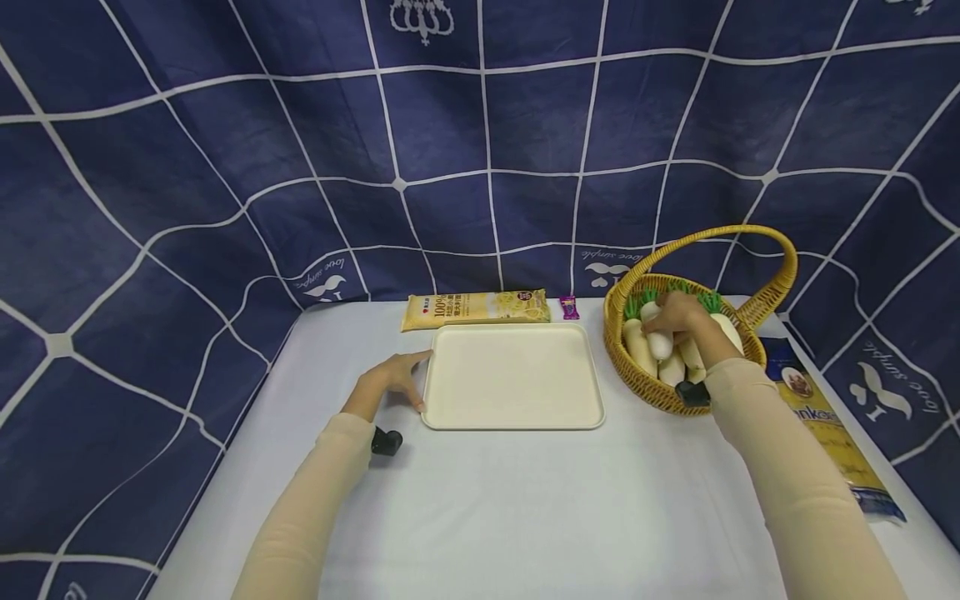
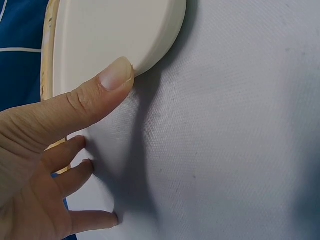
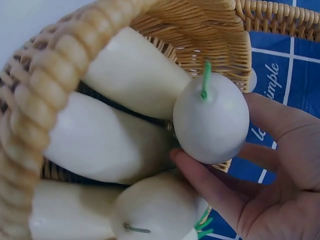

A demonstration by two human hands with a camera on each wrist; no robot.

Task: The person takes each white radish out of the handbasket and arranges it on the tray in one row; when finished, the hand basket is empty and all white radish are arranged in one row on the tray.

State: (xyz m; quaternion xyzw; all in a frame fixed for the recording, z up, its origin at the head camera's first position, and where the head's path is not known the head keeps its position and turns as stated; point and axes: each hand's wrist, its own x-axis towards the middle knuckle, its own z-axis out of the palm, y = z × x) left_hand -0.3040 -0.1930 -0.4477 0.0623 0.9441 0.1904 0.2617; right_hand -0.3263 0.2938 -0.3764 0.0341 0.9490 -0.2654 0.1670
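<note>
Right hand (image 1: 688, 318) curled round a white radish (image 3: 212, 125) at the basket (image 1: 637, 385), left hand (image 1: 390, 377) outspread, seemingly against the cream tray (image 1: 513, 377).

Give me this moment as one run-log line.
Left hand: touching tray edge | Right hand: gripping white radish | Basket: more radishes inside | Yellow packet: beyond tray

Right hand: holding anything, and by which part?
The right hand holds a white radish by its sides, behind the rounded end that faces the right wrist view.
</note>
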